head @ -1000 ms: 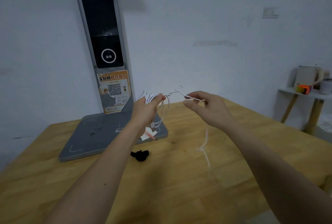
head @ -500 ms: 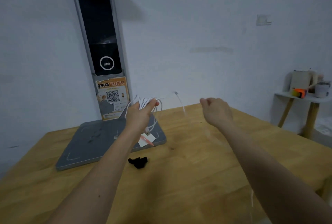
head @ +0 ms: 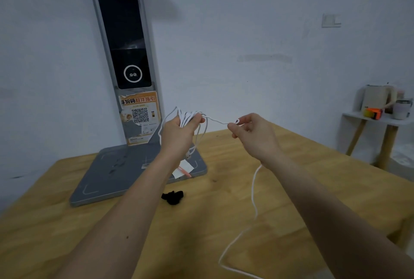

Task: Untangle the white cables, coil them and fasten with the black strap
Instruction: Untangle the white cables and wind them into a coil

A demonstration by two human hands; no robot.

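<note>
1. The left hand (head: 179, 135) is raised above the table (head: 291, 189), its fingers curled round a bundle of white cables (head: 190, 115).
2. Several loops of the cables stick up past the left fingers and hang below the palm; a plug end dangles just under that hand.
3. The right hand (head: 253, 135) is level with the left hand and a little apart from it, thumb and forefinger pinching one cable strand bent into a small loop at the fingertips.
4. A short stretch of cable runs nearly taut from the bundle in the left hand to the right fingertips.
5. Below the right wrist the free cable drops in a loose curve to the table and trails toward the near edge.
6. The black strap (head: 173, 197) lies crumpled on the table, below and between the forearms, nearer the left one, touched by neither hand.
7. Behind the left hand stands a grey kiosk (head: 125, 54) with a dark screen and an orange QR sticker; its flat base rests on the table.
8. Far to the right of the right hand, a small side table (head: 369, 119) against the wall carries a few containers.
</note>
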